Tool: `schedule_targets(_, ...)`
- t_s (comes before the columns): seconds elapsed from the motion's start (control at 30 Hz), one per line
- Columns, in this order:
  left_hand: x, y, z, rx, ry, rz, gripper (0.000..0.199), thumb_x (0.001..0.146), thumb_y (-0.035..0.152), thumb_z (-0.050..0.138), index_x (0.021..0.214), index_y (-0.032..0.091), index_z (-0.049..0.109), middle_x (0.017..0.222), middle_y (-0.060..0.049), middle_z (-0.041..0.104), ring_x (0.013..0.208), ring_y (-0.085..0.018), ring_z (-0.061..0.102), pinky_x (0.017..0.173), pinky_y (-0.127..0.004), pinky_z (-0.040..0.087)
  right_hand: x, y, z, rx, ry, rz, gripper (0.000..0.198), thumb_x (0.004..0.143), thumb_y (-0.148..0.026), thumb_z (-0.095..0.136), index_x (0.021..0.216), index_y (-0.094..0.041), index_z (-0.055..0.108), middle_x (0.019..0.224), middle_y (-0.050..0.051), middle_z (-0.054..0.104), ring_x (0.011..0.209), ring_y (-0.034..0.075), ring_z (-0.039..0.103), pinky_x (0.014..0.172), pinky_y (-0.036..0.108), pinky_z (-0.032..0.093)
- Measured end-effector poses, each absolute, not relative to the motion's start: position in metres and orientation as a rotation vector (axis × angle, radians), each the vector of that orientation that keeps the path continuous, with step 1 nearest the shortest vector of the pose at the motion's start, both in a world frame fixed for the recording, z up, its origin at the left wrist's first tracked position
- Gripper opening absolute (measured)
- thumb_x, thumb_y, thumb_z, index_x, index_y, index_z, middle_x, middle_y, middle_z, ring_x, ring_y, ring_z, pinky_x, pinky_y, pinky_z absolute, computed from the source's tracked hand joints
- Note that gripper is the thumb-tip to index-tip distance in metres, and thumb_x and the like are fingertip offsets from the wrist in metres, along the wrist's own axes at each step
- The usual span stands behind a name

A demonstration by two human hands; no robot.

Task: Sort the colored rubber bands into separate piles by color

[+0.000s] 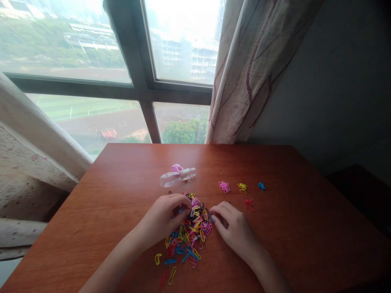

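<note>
Centrally, a mixed pile of small coloured bands lies on my brown wooden table, between my two hands. My left hand curves over the pile's left side, thumb and forefinger bent in among the bands; I cannot tell whether they close on one. My right hand, at the pile's right edge, pinches a blue band between thumb and fingertips. Beyond it, from left to right, lie a pink cluster, a yellow cluster and a blue cluster, each apart from the others; a red cluster lies nearer me. Behind the pile rests a clear plastic item with a pink loop on top.
</note>
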State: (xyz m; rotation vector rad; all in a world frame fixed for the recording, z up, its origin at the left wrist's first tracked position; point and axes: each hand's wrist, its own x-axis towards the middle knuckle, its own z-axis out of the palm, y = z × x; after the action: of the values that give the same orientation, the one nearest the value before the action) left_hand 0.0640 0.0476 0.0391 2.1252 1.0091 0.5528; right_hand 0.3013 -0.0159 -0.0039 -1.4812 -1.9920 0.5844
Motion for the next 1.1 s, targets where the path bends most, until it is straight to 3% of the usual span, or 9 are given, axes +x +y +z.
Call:
schedule_targets(0.4,0.056,0.048,0.042,2.045,0.973,0.581,0.026,0.084,0.007,0.045,0.093,0.016,0.067,0.084,-0.002,0.069,0.075,-0.014,0.060,0.070,-0.023,0.046,0.298,-0.009,-0.005,-1.487,-2.020,0.531,0.023,0.090,-0.010,0.052,0.099,-0.024,0.068,0.089,0.002,0.065,0.077,0.017,0.064,0.073,0.027,0.051)
schedule_targets(0.53,0.051,0.051,0.042,2.173,1.068,0.548,0.022,0.085,0.010,0.049,0.095,0.018,0.067,0.087,-0.003,0.068,0.078,-0.016,0.061,0.072,-0.024,0.047,0.298,-0.012,-0.006,-1.476,-2.025,0.524,0.026,0.090,-0.009,0.051,0.102,-0.024,0.068,0.090,0.003,0.063,0.076,0.017,0.063,0.069,0.025,0.051)
schedule_targets(0.73,0.047,0.050,0.041,2.365,1.187,0.299,0.019,0.080,0.009,0.052,0.087,0.021,0.065,0.090,-0.002,0.063,0.069,-0.014,0.059,0.061,-0.022,0.043,0.299,-0.013,-0.008,-1.477,-2.022,0.503,0.025,0.090,-0.011,0.051,0.103,-0.024,0.069,0.090,0.004,0.063,0.076,0.017,0.063,0.069,0.025,0.051)
schedule_targets(0.93,0.044,0.050,0.036,2.451,1.198,0.160,0.009,0.084,0.017,0.057,0.083,0.023,0.063,0.091,-0.001,0.065,0.075,-0.017,0.063,0.065,-0.024,0.044,0.299,-0.014,-0.008,-1.478,-2.041,0.518,0.027,0.091,-0.011,0.052,0.106,-0.025,0.069,0.091,0.004,0.063,0.078,0.017,0.063,0.074,0.027,0.052)
schedule_targets(1.1,0.046,0.051,0.033,2.455,1.194,0.182,0.013,0.086,0.017,0.057,0.091,0.024,0.067,0.095,-0.002,0.067,0.080,-0.018,0.066,0.068,-0.024,0.046,0.300,-0.015,-0.009,-1.454,-2.057,0.518,0.028,0.090,-0.010,0.054,0.106,-0.026,0.070,0.090,0.003,0.063,0.079,0.017,0.063,0.074,0.026,0.052)
